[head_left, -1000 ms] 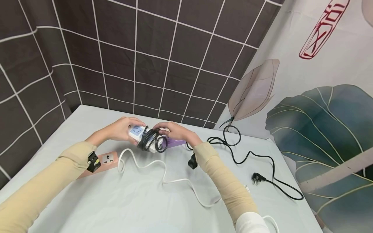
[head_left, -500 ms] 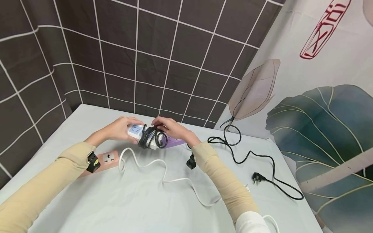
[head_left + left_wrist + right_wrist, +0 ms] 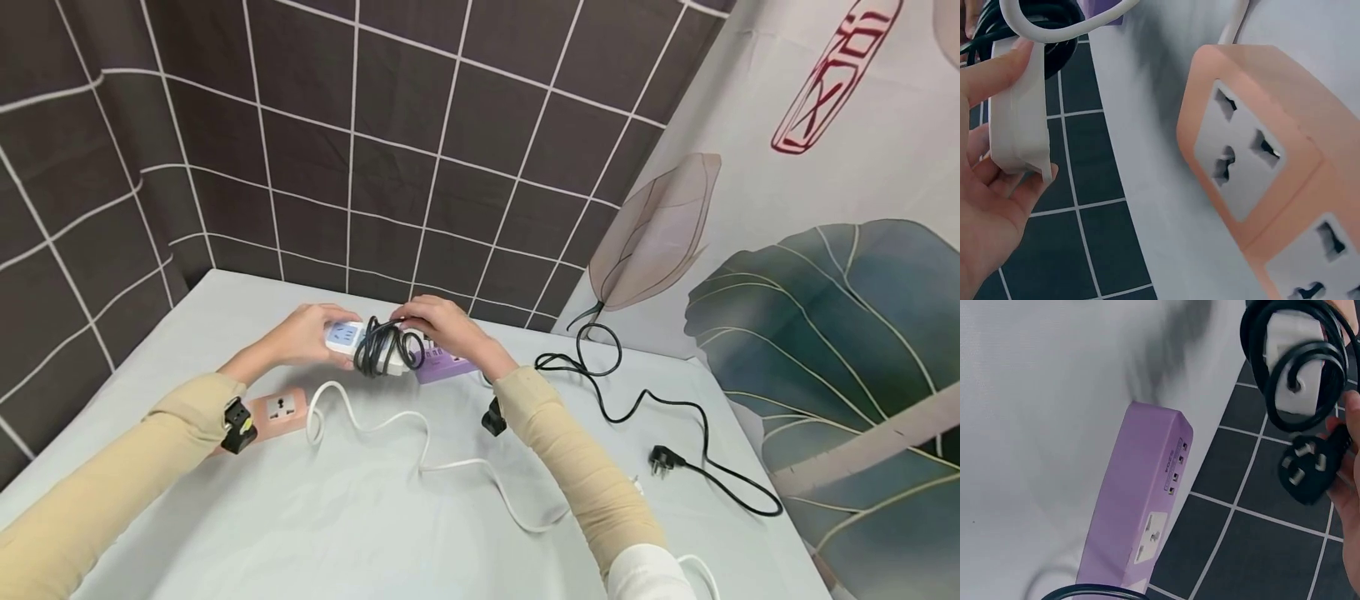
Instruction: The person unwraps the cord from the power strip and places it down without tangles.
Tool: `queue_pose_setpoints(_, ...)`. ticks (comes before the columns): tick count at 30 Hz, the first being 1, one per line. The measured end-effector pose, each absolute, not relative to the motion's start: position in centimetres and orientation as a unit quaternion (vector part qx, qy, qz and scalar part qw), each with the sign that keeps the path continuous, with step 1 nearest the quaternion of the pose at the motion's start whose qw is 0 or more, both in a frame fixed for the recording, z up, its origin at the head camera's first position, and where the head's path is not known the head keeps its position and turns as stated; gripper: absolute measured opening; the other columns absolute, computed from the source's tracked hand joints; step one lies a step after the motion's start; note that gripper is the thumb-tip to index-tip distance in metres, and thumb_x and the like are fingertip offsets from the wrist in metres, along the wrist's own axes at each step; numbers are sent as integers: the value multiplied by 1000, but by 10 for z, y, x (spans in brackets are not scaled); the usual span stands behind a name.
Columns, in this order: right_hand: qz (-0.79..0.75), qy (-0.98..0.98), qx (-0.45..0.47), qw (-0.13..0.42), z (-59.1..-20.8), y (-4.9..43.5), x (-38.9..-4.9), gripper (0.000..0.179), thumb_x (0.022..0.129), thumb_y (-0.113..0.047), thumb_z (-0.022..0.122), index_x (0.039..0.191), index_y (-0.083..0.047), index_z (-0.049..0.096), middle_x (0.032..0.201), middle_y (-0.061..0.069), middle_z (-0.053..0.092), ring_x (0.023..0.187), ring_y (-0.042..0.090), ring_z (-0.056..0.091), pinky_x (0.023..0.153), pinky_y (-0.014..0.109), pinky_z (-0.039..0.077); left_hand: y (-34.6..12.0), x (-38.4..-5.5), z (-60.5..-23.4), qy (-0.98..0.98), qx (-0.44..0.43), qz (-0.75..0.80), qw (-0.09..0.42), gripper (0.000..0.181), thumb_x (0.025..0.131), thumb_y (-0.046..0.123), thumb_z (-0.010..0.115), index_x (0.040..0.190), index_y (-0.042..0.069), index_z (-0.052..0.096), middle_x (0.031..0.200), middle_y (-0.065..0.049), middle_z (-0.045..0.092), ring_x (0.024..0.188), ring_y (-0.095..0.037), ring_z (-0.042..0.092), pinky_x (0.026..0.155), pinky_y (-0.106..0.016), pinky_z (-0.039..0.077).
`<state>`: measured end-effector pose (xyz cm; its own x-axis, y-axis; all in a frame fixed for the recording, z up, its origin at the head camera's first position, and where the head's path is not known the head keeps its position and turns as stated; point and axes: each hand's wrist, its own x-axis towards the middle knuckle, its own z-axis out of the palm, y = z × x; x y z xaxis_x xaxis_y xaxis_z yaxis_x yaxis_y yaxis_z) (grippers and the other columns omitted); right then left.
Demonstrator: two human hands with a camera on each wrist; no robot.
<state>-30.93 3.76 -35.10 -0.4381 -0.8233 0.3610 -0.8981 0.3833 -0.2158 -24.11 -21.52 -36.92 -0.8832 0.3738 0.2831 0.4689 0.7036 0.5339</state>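
A white power strip (image 3: 343,334) with a blue socket face is off the table, gripped at one end by my left hand (image 3: 303,337). In the left wrist view, the thumb and fingers close around the white strip (image 3: 1019,115). A black cord (image 3: 370,354) is wound in several loops around the strip's other end. My right hand (image 3: 448,327) pinches the cord's black plug (image 3: 1313,465), its metal pins showing in the right wrist view. Behind and beside the loops lies a purple power strip (image 3: 442,368). A pink-orange power strip (image 3: 1254,81) lies below my left wrist.
A white cord (image 3: 465,464) snakes across the table (image 3: 337,517). Another black cord (image 3: 697,408) ends in a black plug (image 3: 663,458) at the right. One more black plug (image 3: 493,417) lies beside my right forearm. A tile-patterned cloth (image 3: 397,183) hangs behind the table.
The white power strip has shifted slightly up and left with my left hand. My right hand has risen a little, and more of the purple strip shows.
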Motion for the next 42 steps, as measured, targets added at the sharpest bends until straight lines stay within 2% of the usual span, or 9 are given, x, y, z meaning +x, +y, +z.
queue_pose_setpoints(4,215,-817,520,124,-351,37,-307,19,92,-14,63,110,-13,70,106,0,71,100,11,64,90,23,48,-217,-241,-371,-926,-200,-306,91,66,59,25,88,116,0,67,109,-19,69,90,-27,62,75,-33,45)
queue_pose_setpoints(8,217,-818,520,116,-351,33,-305,16,92,-11,63,105,-11,71,103,1,72,93,10,65,83,19,49,-220,-239,-372,-935,-162,-300,92,68,61,25,86,120,-2,64,113,-24,66,94,-32,62,79,-41,47)
queue_pose_setpoints(12,192,-827,517,115,-352,30,-304,15,93,-9,62,103,-10,72,102,1,73,92,10,66,83,18,49,-223,-239,-373,-940,-131,-301,91,71,64,27,85,123,-4,61,118,-27,63,95,-36,61,82,-46,47)
queue_pose_setpoints(20,182,-833,509,118,-352,28,-298,16,91,-9,64,104,-10,74,103,1,73,95,11,67,83,20,50,-228,-239,-375,-944,-91,-305,87,71,68,28,83,127,-2,58,120,-27,62,94,-36,59,78,-40,45)
queue_pose_setpoints(27,193,-835,507,93,-355,26,-294,16,91,-13,65,104,-11,74,102,1,73,88,9,66,75,15,47,-231,-239,-375,-945,-60,-309,84,71,70,29,81,129,-1,56,120,-28,60,96,-37,57,79,-43,43)
queue_pose_setpoints(35,184,-838,498,124,-359,23,-290,13,91,-11,65,98,-11,76,96,0,75,88,10,68,77,18,50,-239,-240,-377,-942,-41,-318,103,71,68,29,81,128,0,58,115,-27,63,93,-36,57,75,-37,39)
queue_pose_setpoints(42,181,-865,457,103,-362,20,-289,14,90,-9,64,95,-13,76,91,-2,74,75,6,63,69,17,47,-243,-236,-378,-937,-25,-336,95,72,68,30,82,129,0,57,113,-27,63,93,-35,56,73,-33,37)
